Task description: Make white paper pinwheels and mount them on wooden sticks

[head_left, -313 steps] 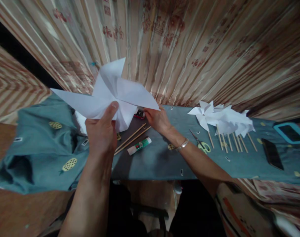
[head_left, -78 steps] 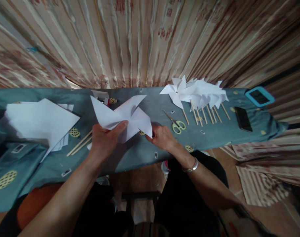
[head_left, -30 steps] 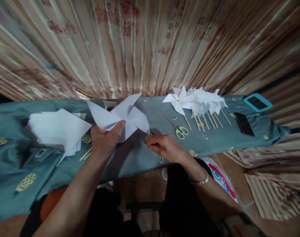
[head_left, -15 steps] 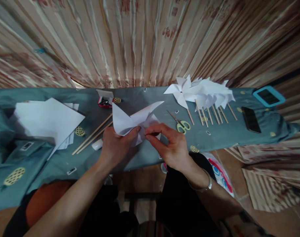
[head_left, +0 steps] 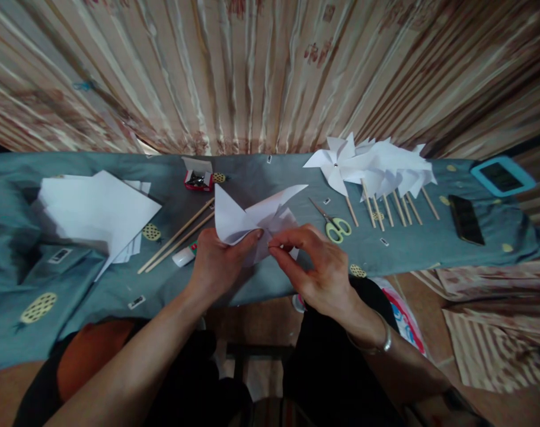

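A white paper pinwheel point(head_left: 252, 217) is held over the near edge of the table, which is draped in a teal cloth point(head_left: 270, 178). My left hand point(head_left: 219, 264) grips it from below, thumb pressed on its centre. My right hand point(head_left: 316, 267) pinches at the centre from the right; whether a small thing sits between those fingertips cannot be seen. Two wooden sticks point(head_left: 176, 236) and a glue stick point(head_left: 184, 255) lie just left of my left hand.
A stack of white paper point(head_left: 96, 207) lies at the left. A small red box point(head_left: 197, 178) stands behind the sticks. Green-handled scissors point(head_left: 334, 222), finished pinwheels on sticks point(head_left: 371, 169), a black phone point(head_left: 465, 219) and a blue-cased device point(head_left: 501, 176) lie to the right. Curtains hang behind.
My right hand left the table surface and came up to the pinwheel's centre. The pinwheel has dropped lower and nearer to me, and the view has shifted slightly.
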Tool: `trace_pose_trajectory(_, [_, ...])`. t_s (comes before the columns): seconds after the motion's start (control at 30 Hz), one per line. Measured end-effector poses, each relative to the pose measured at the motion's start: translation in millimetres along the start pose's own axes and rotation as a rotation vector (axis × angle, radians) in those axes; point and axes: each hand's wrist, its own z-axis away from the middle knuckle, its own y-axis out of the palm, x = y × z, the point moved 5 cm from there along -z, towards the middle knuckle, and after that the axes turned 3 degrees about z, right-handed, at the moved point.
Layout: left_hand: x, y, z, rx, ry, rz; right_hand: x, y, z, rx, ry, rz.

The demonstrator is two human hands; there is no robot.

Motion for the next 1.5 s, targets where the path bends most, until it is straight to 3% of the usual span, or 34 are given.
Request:
trace_pose_trajectory(0.27, [-5.1,1.6,0.8,-0.027,-0.091,-0.01,-4.2,-0.5,-0.9,0.009,0.03,0.037])
trace_pose_trajectory(0.87, [-2.0,0.2,0.9,-0.038,-0.042,-0.008,-7.5,2.5,-0.3,0.031,0.033,0.085])
trace_pose_trajectory(1.5, [-5.1,4.1,3.0,0.041,0.059,-0.042,-9.6,2.9,-1.3,0.033,0.048,0.063])
